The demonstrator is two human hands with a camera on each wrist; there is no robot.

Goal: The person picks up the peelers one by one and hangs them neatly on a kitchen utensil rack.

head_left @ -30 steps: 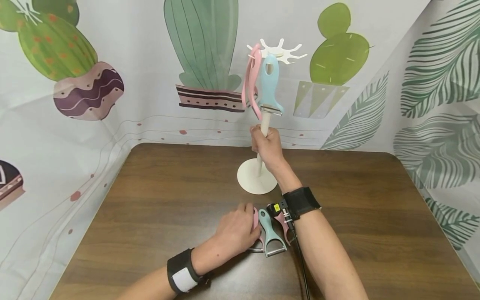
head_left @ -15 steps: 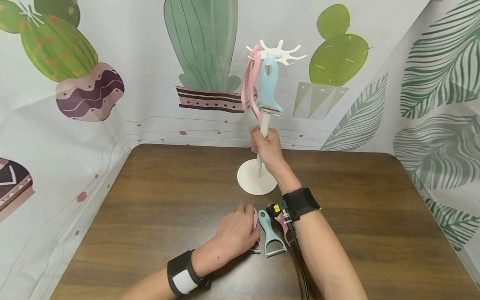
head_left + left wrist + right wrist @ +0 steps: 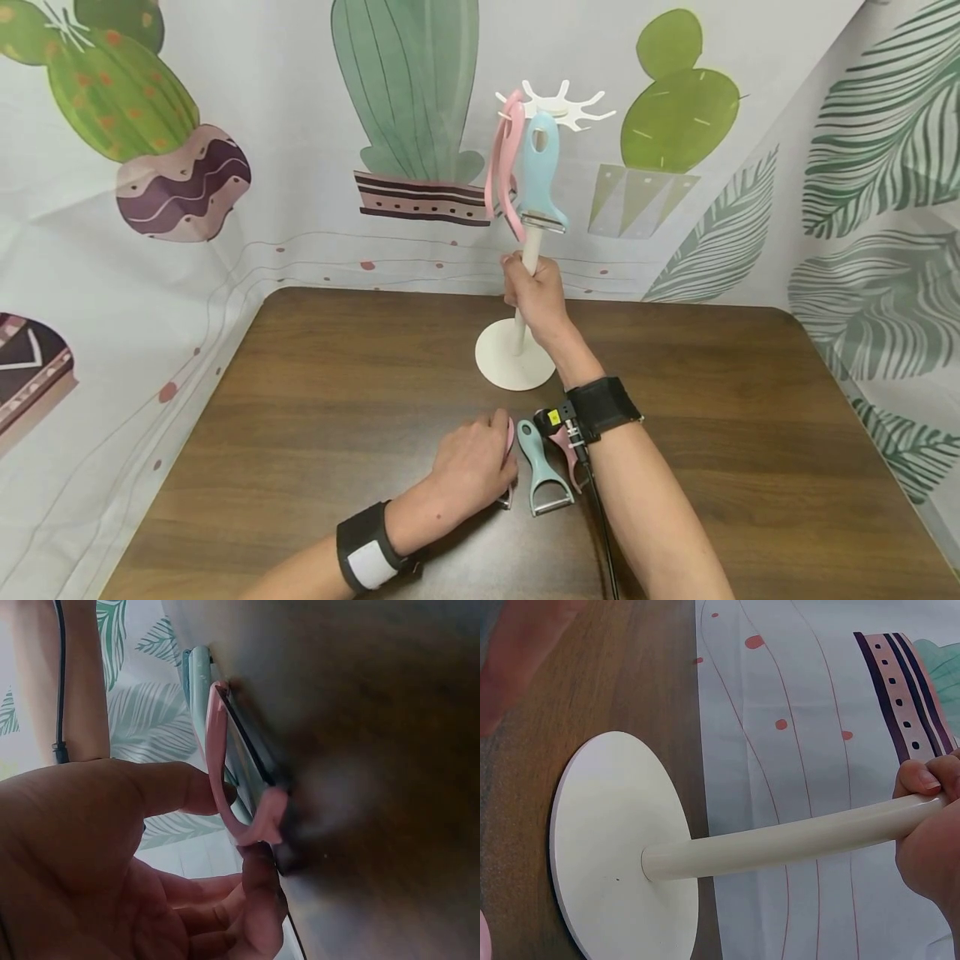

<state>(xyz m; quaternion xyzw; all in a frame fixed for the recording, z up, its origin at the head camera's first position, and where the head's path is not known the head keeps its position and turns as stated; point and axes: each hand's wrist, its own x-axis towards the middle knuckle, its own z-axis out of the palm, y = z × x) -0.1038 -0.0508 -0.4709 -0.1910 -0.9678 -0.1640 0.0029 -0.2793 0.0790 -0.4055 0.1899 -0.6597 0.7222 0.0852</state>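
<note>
Held pink peeler [image 3: 216,742]: largely hidden by the left hand [image 3: 471,462] from above; the left wrist view shows its forked head. Second pink peeler [image 3: 564,442]: near side of the white stand [image 3: 532,250], partly covered by the right wrist camera [image 3: 553,417]. Hanging pink peelers [image 3: 507,158] at the stand's upper left overlap; blades hard to separate. Blue peeler [image 3: 540,171] hangs across the front of the stand's pole, hiding part of it.

Left hand: on the near side of the stand, palm turned down, thumb and a finger pinching the held pink peeler low over the bench [image 3: 360,375]; contact with the wood cannot be told. Right hand: wrapped round the stand's pole, above its round base [image 3: 504,360], forearm extended. Green peeler [image 3: 537,462] lies between the two pink ones, nearer the person than the stand.

Bench: brown wood grain, under the stand. Behind the stand, a pale cloth [image 3: 300,167] printed with cacti and leaves.
</note>
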